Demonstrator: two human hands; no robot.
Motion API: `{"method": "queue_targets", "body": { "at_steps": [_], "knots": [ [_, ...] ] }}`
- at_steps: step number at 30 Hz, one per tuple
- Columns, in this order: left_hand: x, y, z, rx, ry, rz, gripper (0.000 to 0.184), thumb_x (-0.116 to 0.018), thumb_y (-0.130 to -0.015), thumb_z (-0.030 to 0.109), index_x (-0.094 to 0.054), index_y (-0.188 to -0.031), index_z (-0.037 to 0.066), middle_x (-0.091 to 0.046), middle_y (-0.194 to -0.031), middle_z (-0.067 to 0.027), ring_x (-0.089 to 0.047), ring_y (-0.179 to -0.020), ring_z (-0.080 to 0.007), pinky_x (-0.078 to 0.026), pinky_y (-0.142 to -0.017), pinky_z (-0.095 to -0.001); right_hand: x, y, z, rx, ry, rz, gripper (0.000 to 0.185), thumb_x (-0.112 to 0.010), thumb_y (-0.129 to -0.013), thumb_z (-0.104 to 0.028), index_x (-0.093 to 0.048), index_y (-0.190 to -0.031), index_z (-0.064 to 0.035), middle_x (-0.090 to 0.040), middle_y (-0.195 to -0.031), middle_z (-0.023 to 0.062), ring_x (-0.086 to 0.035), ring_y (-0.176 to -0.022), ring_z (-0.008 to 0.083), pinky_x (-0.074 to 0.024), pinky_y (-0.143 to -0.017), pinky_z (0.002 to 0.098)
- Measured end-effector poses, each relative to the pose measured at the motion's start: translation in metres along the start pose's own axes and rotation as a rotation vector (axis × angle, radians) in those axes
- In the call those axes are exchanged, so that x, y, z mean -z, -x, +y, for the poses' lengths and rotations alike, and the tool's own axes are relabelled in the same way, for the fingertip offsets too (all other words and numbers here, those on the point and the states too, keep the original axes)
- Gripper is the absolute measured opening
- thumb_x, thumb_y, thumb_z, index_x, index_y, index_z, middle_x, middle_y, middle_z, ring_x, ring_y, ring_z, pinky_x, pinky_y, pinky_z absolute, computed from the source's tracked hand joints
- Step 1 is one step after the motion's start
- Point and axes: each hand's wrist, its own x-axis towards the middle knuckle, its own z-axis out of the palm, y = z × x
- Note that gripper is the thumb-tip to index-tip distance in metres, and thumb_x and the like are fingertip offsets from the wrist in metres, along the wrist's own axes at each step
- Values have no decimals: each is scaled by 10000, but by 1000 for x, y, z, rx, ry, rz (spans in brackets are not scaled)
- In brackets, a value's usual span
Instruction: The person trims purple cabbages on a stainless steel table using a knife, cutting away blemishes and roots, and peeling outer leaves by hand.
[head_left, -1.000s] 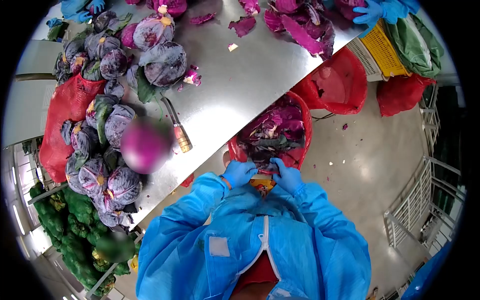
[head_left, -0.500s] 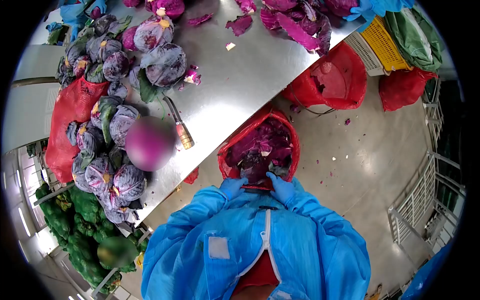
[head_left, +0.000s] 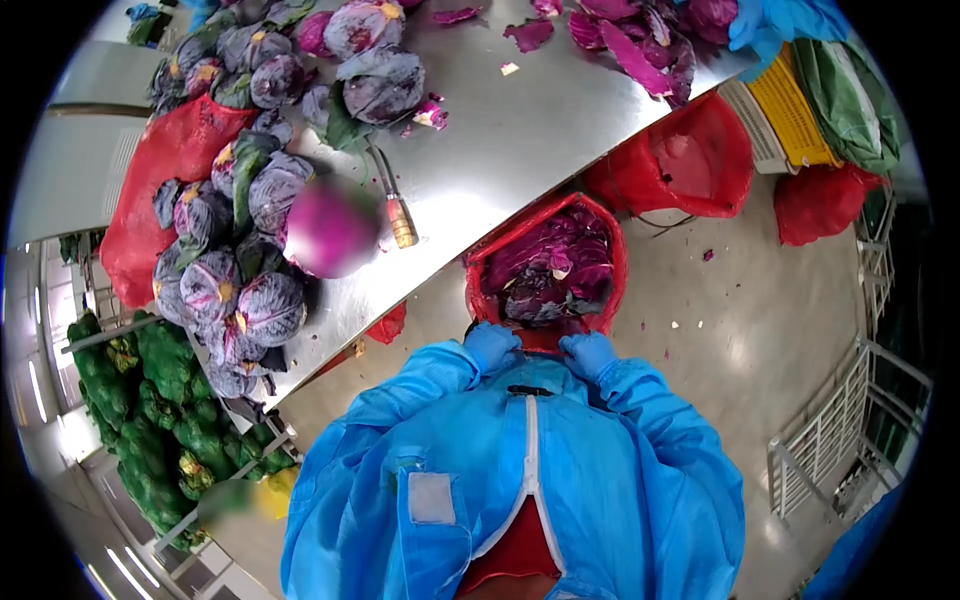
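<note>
In front of my body stands a red mesh bag [head_left: 618, 285] with its mouth wide, holding dark purple cabbage leaves [head_left: 545, 255]. My left hand [head_left: 492, 346], in a blue glove, is closed on the near rim at its left side. My right hand [head_left: 588, 353], gloved alike, grips the same rim a little to the right. Some fingertips are hidden by the rim. On the metal table [head_left: 465, 130] to the upper left lie a knife [head_left: 402, 222] with a wooden handle, a peeled purple cabbage [head_left: 330, 232] and several unpeeled cabbages [head_left: 272, 308].
Another red bag-lined container [head_left: 690, 160] stands under the table edge. Beyond it are a yellow crate [head_left: 790, 110] and a closed red sack [head_left: 820, 205]. A co-worker's blue glove [head_left: 765, 25] shows at the top. Metal railings [head_left: 825, 450] stand right; green sacks [head_left: 170, 430] sit left.
The view has shifted, so the table and bag appear higher and further right. My right fingers, which reached over the rim, are now closed at it. Both hands stay at the bag.
</note>
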Motion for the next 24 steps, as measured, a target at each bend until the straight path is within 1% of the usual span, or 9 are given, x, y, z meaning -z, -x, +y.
{"method": "queue_targets", "body": {
  "at_steps": [3,8,9,12,15,18,19,22,24],
  "knots": [
    [-1,2,-6,42,-6,-57,281,-653,-827,338,-674,-1069,198,-647,-954,-88,-630,-942,-297,-482,-799,-450,7,-4,-6,-36,-22,-78,195,-633,-843,-294,-579,-928,-127,-661,-869,132,-652,-822,343,-503,-697,479],
    [-5,-2,-21,102,48,-109,278,-542,-901,282,-667,-1144,230,-656,-1043,-102,-629,-1015,-304,-498,-855,-433,7,-16,0,-75,-102,-26,262,-642,-853,-376,-588,-930,-132,-666,-899,136,-653,-836,355,-517,-696,467],
    [-3,-6,-23,98,67,-120,293,-519,-914,268,-665,-1166,238,-657,-1062,-104,-628,-1030,-304,-498,-865,-428,11,-19,1,-113,-102,-69,294,-633,-849,-408,-598,-933,-128,-668,-914,142,-653,-862,355,-514,-713,471],
    [-6,-18,-35,77,87,-177,345,-467,-936,246,-637,-1236,228,-630,-1178,-145,-596,-1136,-335,-465,-968,-459,21,-28,1,-127,13,-131,316,-625,-845,-429,-606,-950,-132,-671,-938,138,-652,-893,351,-509,-734,474],
    [-3,-18,-40,38,147,-193,374,-469,-939,249,-616,-1282,221,-620,-1231,-133,-568,-1187,-338,-445,-1006,-447,28,-33,-2,-132,40,-136,330,-627,-834,-436,-617,-970,-136,-673,-966,134,-650,-921,346,-506,-757,474],
    [-9,-20,-45,-5,203,-252,395,-446,-953,266,-589,-1314,197,-599,-1287,-122,-541,-1222,-344,-415,-1040,-443,29,-33,-5,-159,37,-216,337,-637,-827,-424,-629,-1011,-142,-677,-998,136,-649,-933,347,-510,-770,465],
    [20,-14,-30,156,307,-358,414,-416,-985,287,-560,-1357,175,-549,-1377,-131,-518,-1257,-334,-359,-1083,-427,25,-31,-4,-171,0,-210,329,-643,-829,-395,-636,-1033,-137,-680,-1023,136,-646,-941,349,-509,-778,462],
    [16,-5,-33,189,499,-306,430,-350,-987,300,-571,-1335,176,-572,-1333,-138,-511,-1262,-333,-348,-1104,-420,3,-19,2,-155,-123,-61,338,-652,-830,-390,-637,-1043,-128,-675,-1047,129,-635,-990,339,-510,-823,457],
    [-60,-13,-61,-20,558,10,396,-401,-990,292,-595,-1308,159,-609,-1284,-134,-549,-1222,-299,-383,-1076,-401,-14,-9,3,-144,-178,91,366,-673,-818,-361,-645,-1095,-123,-678,-1036,134,-639,-973,351,-510,-851,447]
  ]
}}
